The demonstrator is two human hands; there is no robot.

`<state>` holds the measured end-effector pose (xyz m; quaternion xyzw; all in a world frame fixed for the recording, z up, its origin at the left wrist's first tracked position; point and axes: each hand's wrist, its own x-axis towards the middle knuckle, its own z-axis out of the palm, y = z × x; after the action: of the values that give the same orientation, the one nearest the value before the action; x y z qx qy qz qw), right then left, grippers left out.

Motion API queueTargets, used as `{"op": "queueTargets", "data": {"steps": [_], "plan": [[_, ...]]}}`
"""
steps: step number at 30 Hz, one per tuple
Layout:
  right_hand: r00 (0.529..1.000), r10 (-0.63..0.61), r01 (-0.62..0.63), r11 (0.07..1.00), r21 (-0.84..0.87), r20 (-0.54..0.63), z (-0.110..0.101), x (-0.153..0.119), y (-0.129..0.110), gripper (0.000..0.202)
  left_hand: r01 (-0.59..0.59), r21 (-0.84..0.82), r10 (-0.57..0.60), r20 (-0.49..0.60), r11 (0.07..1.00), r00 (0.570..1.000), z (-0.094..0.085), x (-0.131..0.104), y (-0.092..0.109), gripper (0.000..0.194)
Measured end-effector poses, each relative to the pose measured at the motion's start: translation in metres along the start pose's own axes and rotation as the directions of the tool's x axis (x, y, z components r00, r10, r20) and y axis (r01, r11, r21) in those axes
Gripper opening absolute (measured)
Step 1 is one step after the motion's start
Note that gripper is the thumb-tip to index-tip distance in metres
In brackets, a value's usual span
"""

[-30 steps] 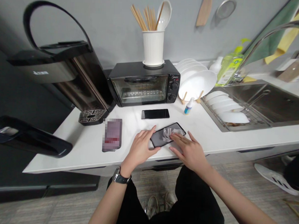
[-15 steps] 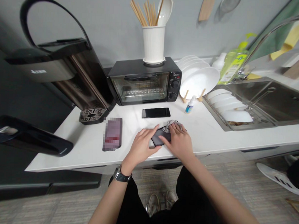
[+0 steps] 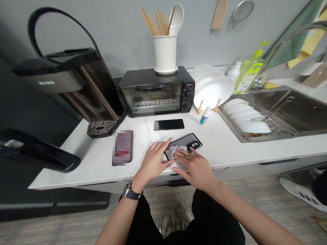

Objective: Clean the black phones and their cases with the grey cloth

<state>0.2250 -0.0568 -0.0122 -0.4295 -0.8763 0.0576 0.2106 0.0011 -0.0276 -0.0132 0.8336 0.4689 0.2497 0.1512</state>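
A dark, see-through phone case [image 3: 182, 141] with a black rim and camera holes lies on the counter at a slant. My left hand [image 3: 154, 158] grips its left end between thumb and fingers. Under the fingertips of my right hand [image 3: 195, 166], a crumpled grey cloth [image 3: 172, 151] is pressed onto the left part of the case. Just behind the case is a black phone [image 3: 169, 124], lying flat. A small spray bottle [image 3: 205, 116] with a white cap stands to the right of the phone. Farther left lies a purplish, pixelated flat item [image 3: 123, 147].
A toaster oven [image 3: 156, 95] stands at the back, bearing a white holder [image 3: 165, 54] of chopsticks. On the left are a large dispenser [image 3: 100, 88] and a dark bottle-like object [image 3: 36, 150]. White plates [image 3: 215, 92] and the sink [image 3: 298, 113] occupy the right. Another person's shoe [image 3: 303, 194] shows at lower right.
My right hand has slid the cloth leftward along the case, from its camera end to its left end, uncovering the camera holes. My left hand stays at the left end. The view tilted slightly.
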Motion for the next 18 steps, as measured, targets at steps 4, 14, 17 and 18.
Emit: {"op": "queueTargets", "data": {"steps": [4, 14, 17, 18], "plan": [[0.999, 0.026, -0.03, 0.997, -0.074, -0.045, -0.005, -0.015, 0.014, 0.051, -0.009, 0.01, 0.009, -0.005, 1.0, 1.0, 0.001, 0.0, 0.002, 0.083], [0.972, 0.138, -0.181, 0.954, -0.24, -0.189, 0.002, -0.023, 0.047, 0.059, -0.019, -0.013, 0.019, -0.005, 1.0, 1.0, 0.0, 0.002, 0.003, 0.08], [0.956, 0.17, -0.226, 0.946, -0.233, -0.238, 0.008, -0.017, 0.044, 0.061, -0.019, -0.027, 0.019, -0.013, 0.999, 1.0, 0.001, 0.004, 0.004, 0.078], [0.952, 0.18, -0.238, 0.944, -0.229, -0.249, 0.009, -0.013, 0.043, 0.062, -0.019, -0.028, 0.019, -0.012, 0.999, 1.0, 0.001, 0.004, 0.004, 0.078]]}}
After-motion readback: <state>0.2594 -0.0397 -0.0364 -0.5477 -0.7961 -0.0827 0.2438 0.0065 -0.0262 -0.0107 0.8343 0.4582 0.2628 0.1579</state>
